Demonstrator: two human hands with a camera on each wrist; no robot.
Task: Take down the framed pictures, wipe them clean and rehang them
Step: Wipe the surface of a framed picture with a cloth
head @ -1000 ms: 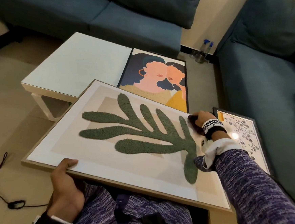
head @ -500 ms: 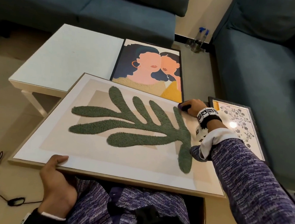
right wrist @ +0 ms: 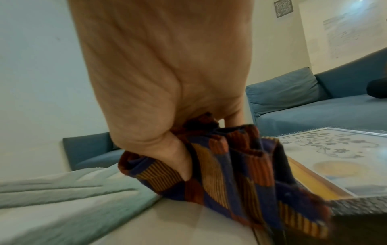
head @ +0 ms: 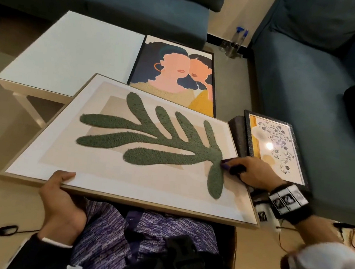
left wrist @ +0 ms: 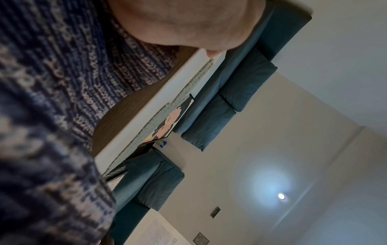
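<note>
A large wood-framed picture with a green tufted leaf [head: 150, 145] lies tilted across my lap. My left hand [head: 61, 195] grips its near edge, thumb on top of the frame; in the left wrist view the leaf picture [left wrist: 146, 106] runs edge-on away from the palm. My right hand [head: 252, 172] grips a bunched, striped blue and orange cloth [right wrist: 230, 165] and presses it on the picture's right side beside the leaf stem. A portrait picture [head: 174, 76] lies beyond. A small floral picture [head: 275, 146] in a dark frame sits to the right.
A white low table [head: 70, 53] stands at the left. Blue sofas [head: 304, 80] run along the back and the right side. Two spray bottles [head: 237, 41] stand in the corner between them. A black cable [head: 5, 229] lies on the floor at my left.
My right hand with the cloth has slid from the picture's far right corner down toward me along the right side. The left hand keeps its grip on the near edge.
</note>
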